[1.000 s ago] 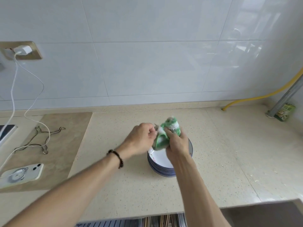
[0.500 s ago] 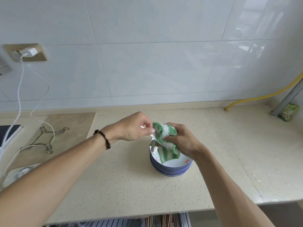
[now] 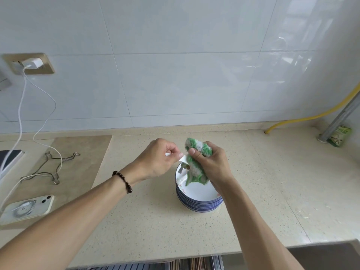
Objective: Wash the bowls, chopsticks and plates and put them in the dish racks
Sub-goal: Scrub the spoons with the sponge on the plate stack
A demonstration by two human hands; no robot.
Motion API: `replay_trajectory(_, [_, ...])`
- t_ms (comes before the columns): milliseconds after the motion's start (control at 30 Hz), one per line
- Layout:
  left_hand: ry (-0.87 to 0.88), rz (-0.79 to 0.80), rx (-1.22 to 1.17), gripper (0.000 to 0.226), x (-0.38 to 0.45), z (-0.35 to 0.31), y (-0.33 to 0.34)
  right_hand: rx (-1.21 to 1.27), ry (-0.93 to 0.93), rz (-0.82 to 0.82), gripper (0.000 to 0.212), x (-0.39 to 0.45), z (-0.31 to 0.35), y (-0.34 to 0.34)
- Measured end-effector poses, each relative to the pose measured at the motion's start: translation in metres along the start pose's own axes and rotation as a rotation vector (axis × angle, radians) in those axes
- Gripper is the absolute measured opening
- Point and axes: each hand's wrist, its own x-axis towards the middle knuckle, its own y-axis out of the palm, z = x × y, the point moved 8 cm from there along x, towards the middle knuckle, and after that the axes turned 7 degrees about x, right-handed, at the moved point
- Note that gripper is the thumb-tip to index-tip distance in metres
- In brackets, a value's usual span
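Right hand point(image 3: 211, 164) grips the cloth point(image 3: 196, 160), scrubbing what looks like a spoon point(image 3: 182, 158) pinched by left hand point(image 3: 157, 158), above stacked plates point(image 3: 198, 197) to catch drips.

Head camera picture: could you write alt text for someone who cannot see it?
Over a stack of plates on a speckled counter, the right hand grips a green and white cloth while the left hand pinches a small white piece at its edge. A phone and charging cable lie at far left.

Dish rack point(image 3: 148, 266) cut off; chopsticks point(image 3: 191, 264) too.
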Motion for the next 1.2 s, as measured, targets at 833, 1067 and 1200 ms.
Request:
replay_trajectory(833, [-0.158, -0.196, -0.004, 0.047, -0.009, -0.019, 0.044, 0.359, -0.022, -0.735, 0.018, -0.017, -0.031, -0.016])
replay_trajectory(1067, [-0.17, -0.334, 0.011, 0.043, -0.014, -0.012, 0.041, 0.49, 0.166, -0.681, 0.023, -0.021, -0.04, 0.006])
replay_trajectory(1200, [-0.12, -0.417, 0.056, 0.038, -0.018, -0.011, 0.037, 0.39, 0.194, -0.653, 0.024, -0.027, -0.041, 0.008])
